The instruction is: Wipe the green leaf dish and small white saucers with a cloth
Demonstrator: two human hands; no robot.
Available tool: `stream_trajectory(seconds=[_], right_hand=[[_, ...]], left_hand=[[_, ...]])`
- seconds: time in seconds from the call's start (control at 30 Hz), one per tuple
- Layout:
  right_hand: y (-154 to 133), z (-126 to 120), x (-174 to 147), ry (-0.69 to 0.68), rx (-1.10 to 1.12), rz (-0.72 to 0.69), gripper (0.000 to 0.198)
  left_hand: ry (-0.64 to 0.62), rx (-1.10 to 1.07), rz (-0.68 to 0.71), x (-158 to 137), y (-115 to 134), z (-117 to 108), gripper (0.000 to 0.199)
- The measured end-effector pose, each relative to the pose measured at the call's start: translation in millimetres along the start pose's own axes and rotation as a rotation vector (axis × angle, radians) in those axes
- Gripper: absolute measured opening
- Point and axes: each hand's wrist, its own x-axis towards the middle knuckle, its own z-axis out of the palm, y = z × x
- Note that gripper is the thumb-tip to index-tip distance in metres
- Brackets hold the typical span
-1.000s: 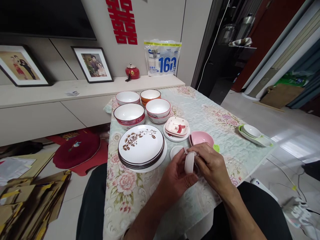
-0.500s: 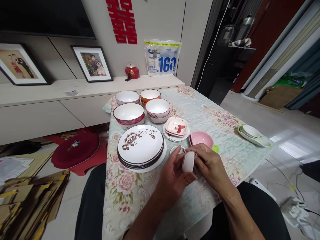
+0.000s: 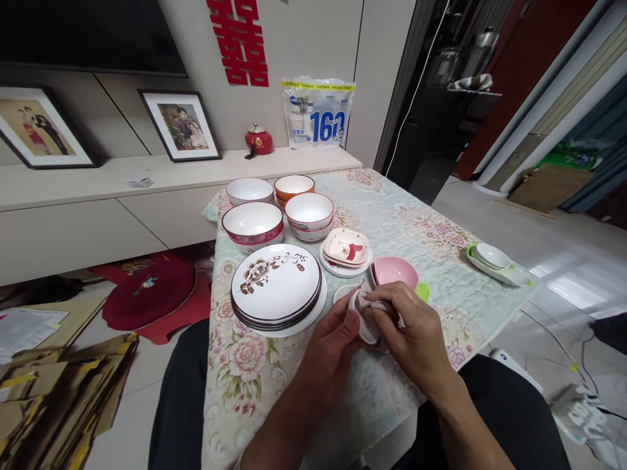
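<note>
My left hand [image 3: 329, 343] grips a small white dish [image 3: 367, 328] by its edge, tilted up above the near part of the table. In my right hand [image 3: 411, 329] is a bunched pale cloth [image 3: 368, 300], pressed against the dish's inside. Just behind my left fingers, another small white dish [image 3: 341, 294] lies partly hidden. A pink bowl [image 3: 396, 270] stands beyond my right hand, with a bright green item [image 3: 422, 291] beside it. Left of my hands is a stack of white plates with a brown flower pattern [image 3: 279, 284]. Square dishes with a bear picture [image 3: 347, 247] rest on round white plates.
Several stacked bowls [image 3: 252, 220] stand at the table's far left. A green-edged oblong dish with a small white bowl [image 3: 492, 256] sits near the right edge. The floral tablecloth [image 3: 249, 365] covers the table. A red stool [image 3: 149, 294] and flattened cardboard [image 3: 63, 398] are at left.
The white dish has turned so its inside faces my right hand more. My right hand has shifted slightly, and the cloth now shows at the dish's upper part.
</note>
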Motion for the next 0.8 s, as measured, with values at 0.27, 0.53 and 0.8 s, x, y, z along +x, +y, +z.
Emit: stream_trajectory(seconds=[0.27,0.53,0.8], right_hand=[[-3,2,-1,-0.138,0.337,0.221,0.006],[14,-16,2,-0.426,0.232,-0.013,0.016],[10,6,-3,-0.067,-0.114,-0.133,0.016]], left_hand=[[-0.001,0.007,0.051,1,-5,-4,0.047],[0.065,0.042,0.047,-1,-2,-1,0.045],[0.019,0.091,0.101,-1,-3,2,0.045]])
